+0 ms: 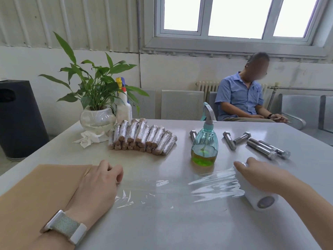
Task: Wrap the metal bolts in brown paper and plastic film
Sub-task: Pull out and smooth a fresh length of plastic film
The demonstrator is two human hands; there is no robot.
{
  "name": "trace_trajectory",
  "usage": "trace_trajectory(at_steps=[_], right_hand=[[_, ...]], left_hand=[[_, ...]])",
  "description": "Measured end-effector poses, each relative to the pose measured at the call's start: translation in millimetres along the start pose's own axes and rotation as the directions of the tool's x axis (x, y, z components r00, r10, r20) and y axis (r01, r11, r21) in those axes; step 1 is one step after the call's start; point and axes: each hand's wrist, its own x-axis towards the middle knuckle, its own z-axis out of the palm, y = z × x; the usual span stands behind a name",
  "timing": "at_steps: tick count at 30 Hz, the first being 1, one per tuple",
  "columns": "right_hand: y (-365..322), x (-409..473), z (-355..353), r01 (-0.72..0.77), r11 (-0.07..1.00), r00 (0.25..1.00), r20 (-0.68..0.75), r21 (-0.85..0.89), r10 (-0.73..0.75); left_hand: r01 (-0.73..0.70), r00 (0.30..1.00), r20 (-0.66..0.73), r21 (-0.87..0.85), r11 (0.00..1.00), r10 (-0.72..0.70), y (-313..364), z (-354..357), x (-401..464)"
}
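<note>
Head view: the left hand, fingers curled under, presses one end of the stretched plastic film onto the desk beside the brown paper at the near left edge. The right hand lies over the film roll, fingers curved round it. Bare metal bolts lie toward the right edge; wrapped bolts are stacked mid-desk. Between them stands a spray bottle holding some green liquid.

Bare forearms; grey-green woven watch band on left wrist.
</note>
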Motion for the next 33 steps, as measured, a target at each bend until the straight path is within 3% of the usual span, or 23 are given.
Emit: trace_trajectory(at_steps=[6, 13, 16, 25, 33], right_hand=[[4.5, 6.3, -4.8, -0.019, 0.998, 0.999, 0.032, -0.054, 0.021], [9.0, 7.8, -3.8, -0.010, 0.999, 1.000, 0.008, -0.049, 0.011], [13.1, 10.4, -1.9, 0.014, 0.990, 1.000, 0.029, -0.139, -0.010], [9.8, 4.4, -0.4, 0.011, 0.999, 1.000, -0.025, -0.053, -0.012], [-2.5, -9.0, -5.7, -0.013, 0.984, 0.999, -0.040, -0.176, 0.006]], left_hand=[[-0.027, 1.000, -0.016, 0.024, 0.999, 0.027, -0.2, 0.9, -1.5], [0.051, 0.999, -0.017, 0.057, 0.997, -0.050, 8.1, -4.4, -4.5], [0.067, 0.997, -0.031, 0.061, 0.996, -0.065, 9.3, -5.5, -4.6], [-0.008, 1.000, -0.008, 0.005, 1.000, 0.008, -0.2, -3.9, -0.5], [0.038, 0.999, -0.032, -0.003, 0.999, -0.038, 5.1, -7.4, -2.8]])
